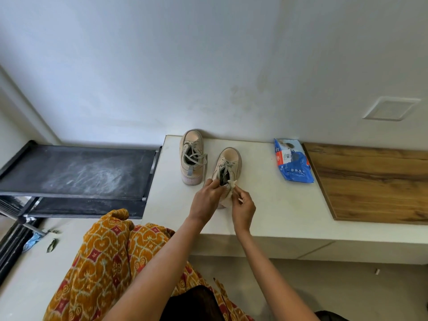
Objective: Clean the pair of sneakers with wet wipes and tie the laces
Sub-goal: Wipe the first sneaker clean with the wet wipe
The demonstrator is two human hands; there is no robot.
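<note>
Two beige sneakers with grey laces stand on a white ledge (273, 205), toes toward the wall. The left sneaker (192, 156) is untouched, its laces loose. My left hand (207, 200) grips the heel collar of the right sneaker (228, 164). My right hand (243, 208) pinches a whitish wet wipe (231, 189) against the sneaker's heel, which both hands largely hide.
A blue pack of wet wipes (293, 161) lies on the ledge to the right of the sneakers. Further right sits a wooden board (375, 181). A black rack (76, 172) with a dusty top stands left of the ledge. Patterned orange cloth (111, 262) covers my lap.
</note>
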